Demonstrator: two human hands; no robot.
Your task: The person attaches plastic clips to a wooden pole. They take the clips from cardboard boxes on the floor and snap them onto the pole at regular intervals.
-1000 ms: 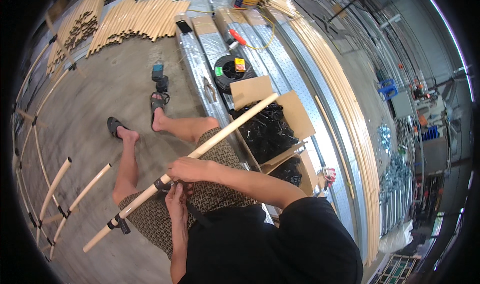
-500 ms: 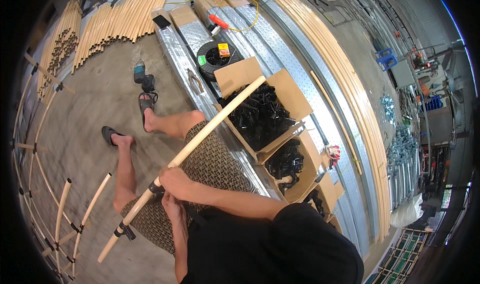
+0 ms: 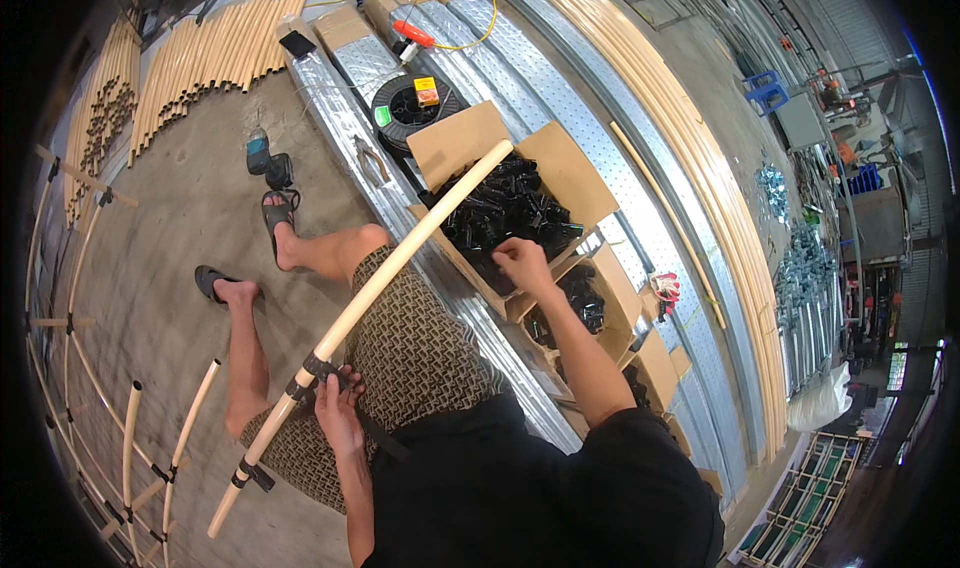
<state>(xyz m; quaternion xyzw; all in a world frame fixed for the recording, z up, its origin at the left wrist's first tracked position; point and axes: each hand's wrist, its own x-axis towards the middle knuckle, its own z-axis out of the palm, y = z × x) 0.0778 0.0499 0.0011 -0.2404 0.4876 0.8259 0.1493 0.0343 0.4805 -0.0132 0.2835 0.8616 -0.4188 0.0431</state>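
Currently: my left hand (image 3: 340, 405) clamped on the pale pole (image 3: 385, 278) at its black clamp (image 3: 318, 371), lower centre; my right hand (image 3: 522, 264), fingers curled, dipping into the cardboard box (image 3: 560, 168) of black fittings (image 3: 510, 213), centre; next move, I judge, needs one fitting pinched out

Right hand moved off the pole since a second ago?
Yes. The right hand has left the pale pole and reached forward into the open cardboard box of black clips.

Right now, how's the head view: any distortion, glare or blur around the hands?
Head view: heavy fisheye, black rim, straight metal sheets bowed near the edge; even light, slight sheen on them; left hand on the pale pole and right hand over the box of black clips are sharp.
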